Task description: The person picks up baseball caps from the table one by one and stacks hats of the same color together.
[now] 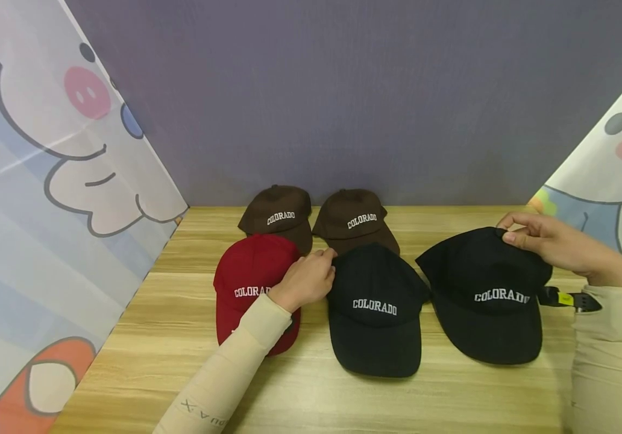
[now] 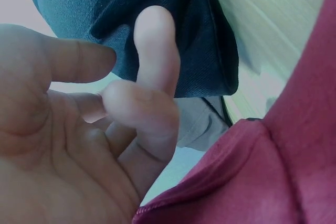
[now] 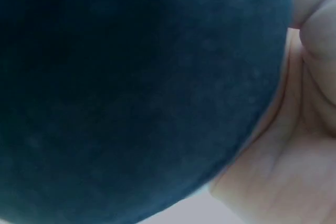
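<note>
At the right, my right hand (image 1: 552, 241) pinches the crown of a black cap (image 1: 484, 265) lettered COLORADO, its brim pointing toward me. That cap's dark cloth (image 3: 131, 93) fills most of the right wrist view. My left hand (image 1: 309, 278) reaches over a red cap (image 1: 257, 259), with its fingertips at the left side of the middle black cap (image 1: 376, 277). In the left wrist view, the thumb and the bent fingers (image 2: 157, 51) stand apart beside the black cloth (image 2: 194, 40), and nothing is gripped between them. My left sleeve and hand hide part of the red cap.
Two brown caps, the left one (image 1: 281, 208) and the right one (image 1: 346, 211), lie behind the front row near the grey back wall (image 1: 343, 108). All rest on a wooden table (image 1: 143, 337). Cartoon-printed panels (image 1: 18, 241) stand on both sides.
</note>
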Available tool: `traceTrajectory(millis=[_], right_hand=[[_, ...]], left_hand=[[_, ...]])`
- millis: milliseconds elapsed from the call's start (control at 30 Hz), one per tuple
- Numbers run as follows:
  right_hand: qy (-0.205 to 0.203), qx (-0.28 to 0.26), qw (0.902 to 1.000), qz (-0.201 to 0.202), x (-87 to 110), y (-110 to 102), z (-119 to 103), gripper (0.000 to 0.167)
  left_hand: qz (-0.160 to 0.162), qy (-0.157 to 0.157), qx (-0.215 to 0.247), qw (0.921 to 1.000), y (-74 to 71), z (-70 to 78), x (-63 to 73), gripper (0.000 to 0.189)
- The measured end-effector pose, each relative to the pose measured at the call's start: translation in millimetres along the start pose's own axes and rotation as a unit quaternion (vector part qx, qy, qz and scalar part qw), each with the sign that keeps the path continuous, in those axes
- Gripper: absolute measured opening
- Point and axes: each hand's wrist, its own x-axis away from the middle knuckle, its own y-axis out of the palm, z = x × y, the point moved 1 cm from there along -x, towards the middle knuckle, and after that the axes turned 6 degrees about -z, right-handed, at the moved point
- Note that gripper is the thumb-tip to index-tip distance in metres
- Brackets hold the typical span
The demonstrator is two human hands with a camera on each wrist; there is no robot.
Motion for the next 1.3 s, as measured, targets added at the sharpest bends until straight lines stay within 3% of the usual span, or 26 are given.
traceTrajectory(millis=[400, 767, 1067, 1133, 1300], right_hand=[[-0.021, 0.031, 0.9987, 0.036, 1.2, -1, -15, 0.023], [-0.038, 0.016, 0.9988, 0.025, 3.3, 0, -30, 0.025], [0.014, -0.033, 0.9993, 0.012, 6.3, 5, -40, 0.017], [0.002, -0.053, 0.9986, 0.004, 5.0, 7, -43, 0.017], [-0.082, -0.105, 0.9908, -0.025, -4.4, 14, -51, 0.022]], left_hand=[[-0.004, -0.004, -0.003, 1.0, -2.0, -0.6, -1.6, 0.031], [-0.004, -0.003, 0.009, 0.9999, -1.2, -1.3, -1.0, 0.03], [-0.005, -0.003, 0.006, 1.0, 0.3, -0.2, 0.2, 0.03], [-0.004, -0.002, 0.006, 1.0, 0.6, -0.2, 0.3, 0.03], [-0.004, -0.001, 0.002, 1.0, 0.1, 0.2, 0.6, 0.031]])
